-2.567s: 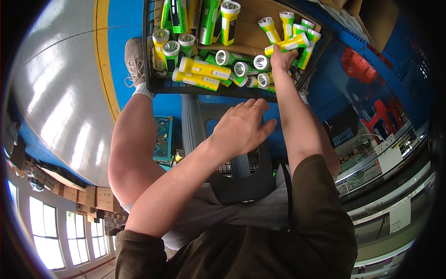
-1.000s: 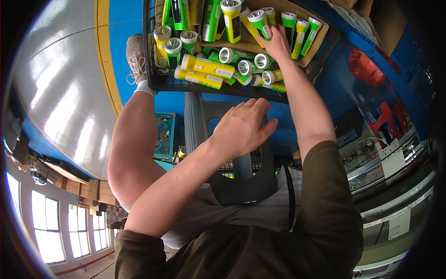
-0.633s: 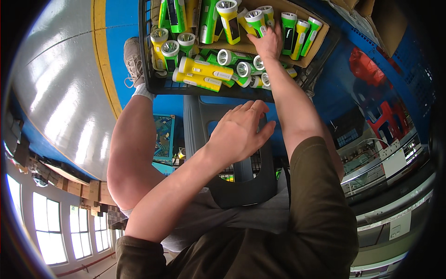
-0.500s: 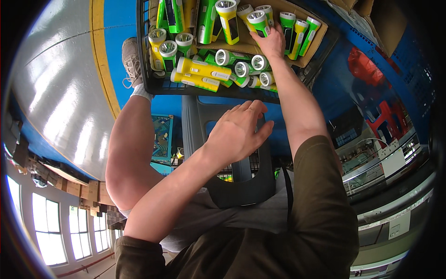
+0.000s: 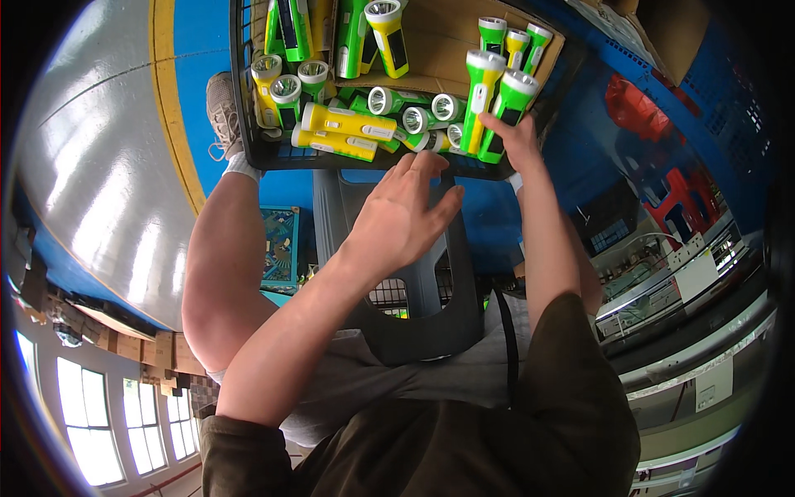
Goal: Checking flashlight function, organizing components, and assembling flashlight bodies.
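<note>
My right hand [image 5: 519, 142] is closed around at least two flashlights at the near right corner of a black crate [image 5: 389, 170]. One is a yellow and green flashlight [image 5: 481, 99]; beside it is a green flashlight [image 5: 507, 112] with a dark panel. Both stand nearly upright, white-rimmed lenses up. My left hand [image 5: 402, 203] hangs just short of the crate's near edge, fingers spread and holding nothing. Yellow flashlights [image 5: 348, 122] and green flashlights [image 5: 396, 100] lie in the crate's near part. Several others stand at its left and back right.
An opened cardboard box [image 5: 451, 58] sits inside the crate. Below my hands is a dark grey plastic stool [image 5: 422, 340]. A red stool [image 5: 683, 203] and a red bag [image 5: 633, 112] are off to the right, near a blue perforated crate wall [image 5: 729, 137].
My right hand has come from the cardboard box toward the crate's near right corner, bringing flashlights with it. My left hand has shifted slightly left and toward the crate.
</note>
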A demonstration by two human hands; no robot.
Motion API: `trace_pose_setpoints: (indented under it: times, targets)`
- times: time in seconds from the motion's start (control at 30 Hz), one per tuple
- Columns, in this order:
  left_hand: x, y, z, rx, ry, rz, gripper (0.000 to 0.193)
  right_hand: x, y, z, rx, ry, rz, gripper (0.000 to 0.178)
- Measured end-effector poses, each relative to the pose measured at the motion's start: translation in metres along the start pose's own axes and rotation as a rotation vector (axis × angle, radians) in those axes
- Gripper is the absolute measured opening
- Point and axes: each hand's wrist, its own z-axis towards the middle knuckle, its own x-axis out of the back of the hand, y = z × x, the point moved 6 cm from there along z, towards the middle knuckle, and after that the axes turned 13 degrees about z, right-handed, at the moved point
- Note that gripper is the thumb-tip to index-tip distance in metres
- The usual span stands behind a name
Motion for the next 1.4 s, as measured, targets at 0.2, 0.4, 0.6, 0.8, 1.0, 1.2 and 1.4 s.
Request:
trace_pose_setpoints:
  times: [0.2, 0.4, 0.6, 0.8, 1.0, 1.2, 1.4]
  targets:
    - [-0.01, 0.009, -0.003, -0.092, -0.109, 0.001, 0.037, 0.042, 0.045, -0.031, 0.373, 0.154, -0.858, 0.062]
    - [-0.008, 0.007, -0.002, -0.092, -0.087, -0.019, 0.037, 0.044, 0.074, -0.031, 0.322, 0.338, -0.782, 0.074]
    - [-0.007, 0.006, -0.003, -0.072, -0.114, -0.024, 0.037, 0.034, 0.041, -0.048, 0.512, 0.349, -0.799, 0.066]
    - [-0.006, 0.007, -0.003, -0.07, -0.11, -0.019, 0.037, 0.054, -0.034, 0.027, 0.573, 0.494, -0.708, 0.044]
    - [-0.006, 0.007, 0.0, -0.075, -0.042, -0.073, 0.031, 0.064, -0.019, 0.112, 0.036, 0.616, -0.994, 0.056]
    - [-0.006, 0.005, 0.0, -0.044, -0.105, -0.036, 0.036, 0.048, -0.011, 0.112, 0.173, 0.688, -1.031, 0.051]
    - [-0.003, 0.005, -0.001, -0.043, -0.082, -0.051, 0.035, 0.072, -0.015, 0.123, 0.152, 0.781, -0.737, 0.034]
